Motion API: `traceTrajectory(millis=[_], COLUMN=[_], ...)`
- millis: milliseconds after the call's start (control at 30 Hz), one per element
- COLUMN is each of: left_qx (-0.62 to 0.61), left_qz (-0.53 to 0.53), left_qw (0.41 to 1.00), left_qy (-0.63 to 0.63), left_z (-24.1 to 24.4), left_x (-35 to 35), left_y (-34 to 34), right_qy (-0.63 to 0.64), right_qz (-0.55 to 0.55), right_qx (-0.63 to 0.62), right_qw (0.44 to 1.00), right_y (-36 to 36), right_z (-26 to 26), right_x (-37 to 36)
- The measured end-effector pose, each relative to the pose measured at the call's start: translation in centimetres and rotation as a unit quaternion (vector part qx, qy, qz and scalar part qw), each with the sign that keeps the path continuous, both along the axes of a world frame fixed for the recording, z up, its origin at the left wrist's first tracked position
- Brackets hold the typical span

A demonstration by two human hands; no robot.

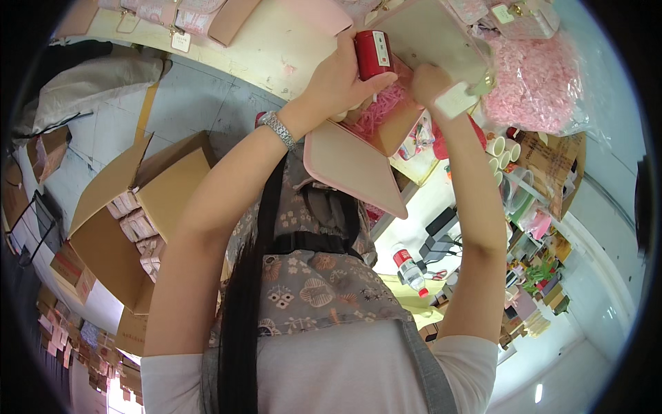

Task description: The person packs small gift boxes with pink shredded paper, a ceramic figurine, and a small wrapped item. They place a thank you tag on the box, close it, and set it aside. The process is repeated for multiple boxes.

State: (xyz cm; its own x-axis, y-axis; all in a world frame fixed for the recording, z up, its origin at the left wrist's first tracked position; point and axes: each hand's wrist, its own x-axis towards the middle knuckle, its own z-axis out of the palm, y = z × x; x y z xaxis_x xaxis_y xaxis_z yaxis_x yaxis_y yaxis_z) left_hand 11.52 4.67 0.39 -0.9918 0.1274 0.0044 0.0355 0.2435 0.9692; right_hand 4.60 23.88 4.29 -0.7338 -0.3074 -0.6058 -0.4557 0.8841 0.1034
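My left hand [341, 77], with a metal watch at its wrist, holds a small red cylindrical canister [373, 57] bearing a pale label. Below it stands an unfolded pink gift box [398, 135] with pink shredded paper [381, 109] inside. One pale flap with a pink border [357, 165] hangs down towards my apron; another pale panel [432, 31] rises on the far side. My right hand [430, 85] is at the box's inner right side, its fingers mostly hidden. A white tag [456, 101] hangs in front of my right wrist.
A clear bag of pink shredded filler [532, 83] lies to the right, near several pale cups [499, 147]. Finished-looking pink boxes [191, 15] stand along the table's far edge. On the floor at left is an open carton [103, 248] holding wrapped packs. A plastic bottle [410, 271] lies at right.
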Motion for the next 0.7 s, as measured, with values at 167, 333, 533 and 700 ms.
traceTrajectory(millis=[167,333,533,700], left_qx=[0.045,0.014,-0.045,-0.255], left_qz=[0.017,0.009,-0.039,-0.127], left_qw=[0.999,1.0,0.998,0.931], left_qy=[0.005,-0.01,0.018,0.226], left_z=[-0.7,0.1,1.1,0.8], left_x=[0.0,0.0,0.2,0.4], left_y=[0.3,0.5,-0.1,-0.7], right_qy=[-0.177,-0.031,-0.008,-0.192], right_qz=[-0.07,0.01,0.047,0.012], right_qx=[-0.169,-0.286,-0.223,-0.299], right_qw=[0.967,0.958,0.974,0.935], right_y=[3.8,3.7,0.9,4.0], right_z=[-0.2,-5.3,-3.2,1.9], right_x=[-1.9,1.9,1.8,-0.5])
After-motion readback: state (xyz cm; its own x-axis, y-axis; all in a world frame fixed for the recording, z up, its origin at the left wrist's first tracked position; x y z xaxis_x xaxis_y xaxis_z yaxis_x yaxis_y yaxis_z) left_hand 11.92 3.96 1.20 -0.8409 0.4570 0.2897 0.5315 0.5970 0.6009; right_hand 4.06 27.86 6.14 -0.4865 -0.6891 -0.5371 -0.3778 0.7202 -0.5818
